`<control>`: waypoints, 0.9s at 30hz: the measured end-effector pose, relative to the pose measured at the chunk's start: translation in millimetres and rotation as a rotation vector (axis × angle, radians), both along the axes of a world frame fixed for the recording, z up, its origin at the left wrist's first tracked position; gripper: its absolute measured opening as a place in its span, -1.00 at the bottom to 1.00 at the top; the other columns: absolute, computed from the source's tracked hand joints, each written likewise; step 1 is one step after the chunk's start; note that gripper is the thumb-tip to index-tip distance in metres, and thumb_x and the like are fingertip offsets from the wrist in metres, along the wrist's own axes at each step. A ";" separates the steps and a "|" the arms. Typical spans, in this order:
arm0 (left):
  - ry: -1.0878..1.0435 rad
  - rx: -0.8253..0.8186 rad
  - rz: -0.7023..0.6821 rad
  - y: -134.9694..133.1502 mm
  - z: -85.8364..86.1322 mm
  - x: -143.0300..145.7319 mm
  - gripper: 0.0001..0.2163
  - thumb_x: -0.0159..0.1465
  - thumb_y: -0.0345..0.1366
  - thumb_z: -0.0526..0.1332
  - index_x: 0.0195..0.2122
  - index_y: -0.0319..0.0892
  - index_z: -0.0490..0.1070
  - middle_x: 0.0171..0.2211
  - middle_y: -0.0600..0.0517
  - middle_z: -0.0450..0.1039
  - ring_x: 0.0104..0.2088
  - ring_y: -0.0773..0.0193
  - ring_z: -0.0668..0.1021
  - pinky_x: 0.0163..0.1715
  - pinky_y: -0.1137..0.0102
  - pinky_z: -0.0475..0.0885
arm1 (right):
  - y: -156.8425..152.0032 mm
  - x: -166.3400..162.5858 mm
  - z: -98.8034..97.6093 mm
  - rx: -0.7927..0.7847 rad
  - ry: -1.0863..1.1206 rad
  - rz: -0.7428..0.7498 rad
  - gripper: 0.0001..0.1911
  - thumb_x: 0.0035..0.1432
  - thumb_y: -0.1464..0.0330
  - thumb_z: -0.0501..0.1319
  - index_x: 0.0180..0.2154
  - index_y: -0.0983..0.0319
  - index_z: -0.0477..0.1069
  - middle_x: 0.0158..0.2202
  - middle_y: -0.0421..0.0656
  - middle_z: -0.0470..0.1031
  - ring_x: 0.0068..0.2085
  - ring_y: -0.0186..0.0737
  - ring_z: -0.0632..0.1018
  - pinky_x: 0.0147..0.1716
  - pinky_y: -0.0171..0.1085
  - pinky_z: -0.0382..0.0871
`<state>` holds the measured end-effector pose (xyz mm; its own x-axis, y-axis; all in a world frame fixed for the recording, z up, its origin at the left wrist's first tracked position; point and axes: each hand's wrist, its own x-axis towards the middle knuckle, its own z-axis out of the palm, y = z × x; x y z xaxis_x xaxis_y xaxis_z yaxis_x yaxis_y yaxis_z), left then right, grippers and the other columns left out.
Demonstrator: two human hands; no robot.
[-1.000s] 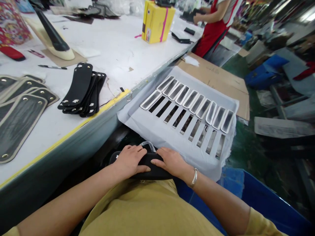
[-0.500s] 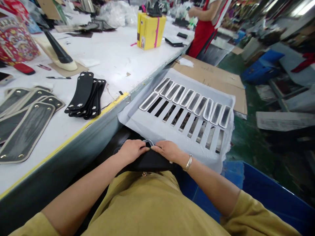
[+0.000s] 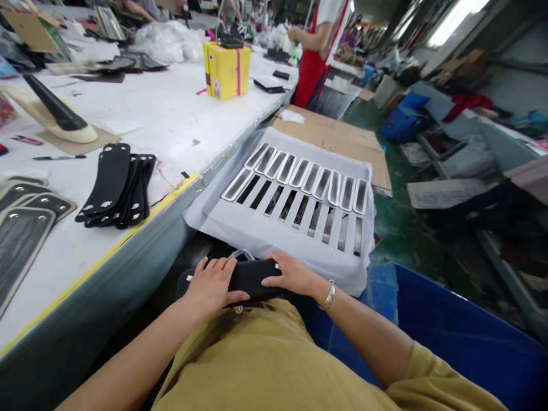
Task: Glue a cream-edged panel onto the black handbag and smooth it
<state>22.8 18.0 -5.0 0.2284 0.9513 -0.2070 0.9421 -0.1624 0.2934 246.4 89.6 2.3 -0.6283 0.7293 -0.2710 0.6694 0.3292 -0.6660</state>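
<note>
Black strip, long axis side-to-side, perhaps slightly slanted

Black strip partly hidden by hands

A strip at lower centre shows plain black; the counter at left gleams white with yellow edging; a box at top is yellow, banded pink.

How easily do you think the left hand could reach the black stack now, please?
Probably yes: the black stack lies uncovered near the edge of the table, with only that edge seen between it and the left hand. That hand would likely first have to leave the black piece it holds.
</note>
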 end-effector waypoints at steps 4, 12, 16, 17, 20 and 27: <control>0.013 -0.048 -0.017 5.5 2.9 -0.8 -0.39 0.09 0.16 0.17 0.02 -0.20 0.29 -0.05 -0.16 0.41 -0.01 -0.06 0.42 0.06 0.03 0.12 | 1.4 -3.3 -2.2 -0.004 0.019 -0.081 -0.70 0.03 0.24 0.31 -0.21 0.24 0.40 -0.31 -0.19 0.46 -0.28 -0.23 0.44 -0.29 -0.29 0.25; 0.043 -0.073 -0.034 8.5 4.7 -0.2 -0.39 0.08 0.18 0.16 0.01 -0.17 0.29 -0.08 -0.15 0.42 -0.03 -0.07 0.43 -0.02 0.09 0.22 | 6.5 -5.9 -13.2 -0.069 0.059 -0.167 -0.73 0.09 0.16 0.23 -0.31 0.24 0.43 -0.51 -0.29 0.39 -0.50 -0.37 0.37 -0.47 -0.36 0.17; 0.061 -0.061 -0.036 7.9 3.1 -2.0 -0.47 0.18 0.12 0.10 0.03 -0.15 0.30 -0.03 -0.15 0.42 -0.01 -0.05 0.44 0.02 0.06 0.21 | 12.8 -6.5 -16.1 -0.019 0.062 -0.108 -0.74 0.15 0.18 0.19 -0.35 0.26 0.46 -0.44 -0.22 0.46 -0.40 -0.30 0.44 -0.39 -0.34 0.25; 0.057 -0.046 -0.035 7.0 1.9 -2.6 -0.49 0.21 0.09 0.08 0.05 -0.15 0.29 0.00 -0.15 0.41 0.01 -0.03 0.44 0.05 0.03 0.18 | 11.7 -5.7 -14.3 0.005 0.055 -0.099 -0.74 0.17 0.20 0.17 -0.33 0.27 0.46 -0.39 -0.19 0.49 -0.35 -0.28 0.46 -0.35 -0.32 0.28; 0.038 0.067 -0.011 0.2 -3.5 -5.0 -0.53 0.29 0.01 0.02 0.13 -0.12 0.23 0.09 -0.14 0.36 0.08 0.01 0.40 0.13 -0.06 0.06 | -6.5 0.5 -4.7 0.249 0.048 -0.152 -0.73 0.22 0.26 0.13 -0.15 0.30 0.43 -0.18 -0.05 0.49 -0.16 -0.17 0.48 -0.13 -0.21 0.33; 0.059 0.586 -0.196 -39.1 -9.8 -5.6 -0.71 0.33 -0.34 0.02 0.02 -0.21 0.38 0.04 -0.12 0.42 0.02 0.11 0.43 0.13 0.12 0.15 | -92.2 19.0 -15.3 0.828 0.022 0.090 -0.65 0.24 0.48 0.02 0.04 0.33 0.34 0.01 0.01 0.42 0.07 -0.08 0.35 0.10 -0.07 0.22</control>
<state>17.2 -21.1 -14.8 0.4145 0.8523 0.3192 0.8904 -0.4523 0.0514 265.3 -2.6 -13.1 -0.6927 0.6340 0.3438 0.6066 0.7700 -0.1979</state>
